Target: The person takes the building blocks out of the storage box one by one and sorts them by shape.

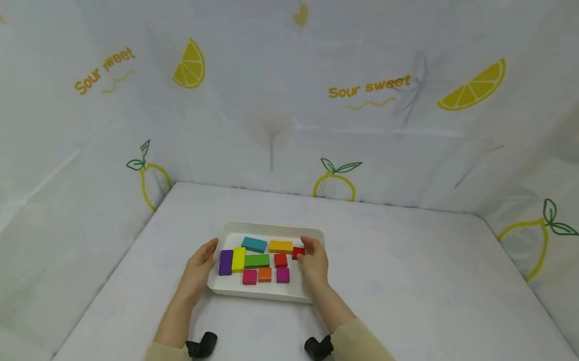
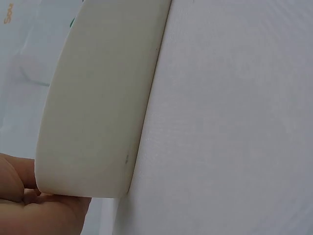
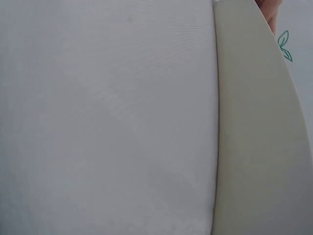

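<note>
A shallow white tray (image 1: 265,296) lies on the table with several coloured blocks in it. My left hand (image 1: 198,269) grips the tray's left side; in the left wrist view, part of that hand (image 2: 44,213) wraps the near corner, its digits on both sides of the wall. Over the tray's right side, my right hand (image 1: 314,264) holds a red block (image 1: 297,252) between thumb and fingers. Another red block (image 1: 280,260) lies just left of it. The right wrist view shows mostly the tray's outer wall (image 3: 259,122), with a bit of hand at the top.
Other blocks in the tray are purple (image 1: 225,263), yellow (image 1: 238,260), green (image 1: 257,261), blue (image 1: 254,244), amber (image 1: 281,246), pink (image 1: 249,277), orange (image 1: 264,274) and magenta (image 1: 283,275). A lemon-print cloth (image 1: 276,89) hangs behind the white table (image 1: 414,281).
</note>
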`<state>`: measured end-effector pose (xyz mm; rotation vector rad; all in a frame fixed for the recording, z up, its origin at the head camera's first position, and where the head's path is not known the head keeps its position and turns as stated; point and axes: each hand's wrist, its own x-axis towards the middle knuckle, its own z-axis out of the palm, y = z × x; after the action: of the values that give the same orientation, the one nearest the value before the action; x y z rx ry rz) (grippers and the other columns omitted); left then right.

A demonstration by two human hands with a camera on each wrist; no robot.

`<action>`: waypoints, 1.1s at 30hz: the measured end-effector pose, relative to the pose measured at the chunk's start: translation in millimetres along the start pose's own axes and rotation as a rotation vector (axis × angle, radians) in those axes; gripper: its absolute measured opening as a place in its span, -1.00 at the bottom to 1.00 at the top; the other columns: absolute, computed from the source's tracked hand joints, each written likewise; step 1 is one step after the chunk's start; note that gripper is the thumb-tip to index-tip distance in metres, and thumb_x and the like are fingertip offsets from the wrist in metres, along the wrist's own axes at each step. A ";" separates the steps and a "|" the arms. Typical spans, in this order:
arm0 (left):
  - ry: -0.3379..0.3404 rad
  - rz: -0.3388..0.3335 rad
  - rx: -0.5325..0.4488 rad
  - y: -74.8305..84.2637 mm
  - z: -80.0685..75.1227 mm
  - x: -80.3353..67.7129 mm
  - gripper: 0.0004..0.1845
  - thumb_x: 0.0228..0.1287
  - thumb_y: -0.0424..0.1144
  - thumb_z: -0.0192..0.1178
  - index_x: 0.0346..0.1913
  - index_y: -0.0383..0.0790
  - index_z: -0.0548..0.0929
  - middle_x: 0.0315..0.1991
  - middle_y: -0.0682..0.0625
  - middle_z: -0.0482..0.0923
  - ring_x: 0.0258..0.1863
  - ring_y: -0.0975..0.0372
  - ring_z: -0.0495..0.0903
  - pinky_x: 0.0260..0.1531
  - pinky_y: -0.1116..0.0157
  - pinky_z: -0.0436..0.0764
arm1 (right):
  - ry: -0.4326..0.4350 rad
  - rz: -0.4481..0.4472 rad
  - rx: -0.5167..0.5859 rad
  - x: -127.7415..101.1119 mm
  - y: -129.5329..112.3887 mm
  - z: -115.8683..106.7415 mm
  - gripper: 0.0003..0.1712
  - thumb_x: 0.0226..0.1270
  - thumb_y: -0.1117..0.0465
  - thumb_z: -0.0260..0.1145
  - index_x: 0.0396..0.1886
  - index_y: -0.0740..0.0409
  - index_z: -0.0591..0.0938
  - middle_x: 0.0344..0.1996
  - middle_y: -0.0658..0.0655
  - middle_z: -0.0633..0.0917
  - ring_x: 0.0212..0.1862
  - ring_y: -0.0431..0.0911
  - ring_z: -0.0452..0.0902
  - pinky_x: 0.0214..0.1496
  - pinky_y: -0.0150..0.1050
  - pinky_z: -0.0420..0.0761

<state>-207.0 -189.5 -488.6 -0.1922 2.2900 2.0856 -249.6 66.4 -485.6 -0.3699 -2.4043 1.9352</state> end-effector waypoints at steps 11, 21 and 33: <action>-0.008 0.002 -0.023 1.7 -0.6 0.5 -0.45 0.55 -0.43 -0.22 0.53 -0.34 0.09 0.57 -0.31 0.02 0.60 -0.08 -0.03 0.60 -0.04 0.01 | -0.024 0.054 -0.040 2.8 -1.6 0.7 -0.38 0.23 0.57 0.07 0.28 0.13 0.50 0.32 0.23 0.51 0.36 0.17 0.38 0.34 0.02 0.56; -0.011 0.000 -0.032 -0.3 -1.3 1.8 -0.46 0.55 -0.42 -0.22 0.53 -0.34 0.09 0.57 -0.31 0.03 0.60 -0.09 -0.04 0.60 -0.05 -0.02 | -0.011 0.051 -0.113 7.0 0.2 2.8 -0.39 0.19 0.57 0.11 0.23 0.11 0.55 0.23 0.19 0.58 0.25 0.11 0.46 0.26 -0.05 0.65; -0.020 -0.031 -0.024 -3.9 -1.1 -1.0 -0.46 0.56 -0.42 -0.26 0.54 -0.33 0.08 0.57 -0.32 -0.01 0.61 -0.09 -0.08 0.60 -0.06 -0.02 | 0.011 0.042 -0.186 4.3 -0.4 1.8 -0.45 0.09 0.62 0.16 0.07 0.15 0.64 0.02 0.22 0.67 0.05 0.06 0.52 -0.10 -0.28 0.73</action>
<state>-205.5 -190.9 -492.3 -0.2056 2.2376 2.0908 -254.2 65.5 -486.2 -0.4402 -2.5976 1.7234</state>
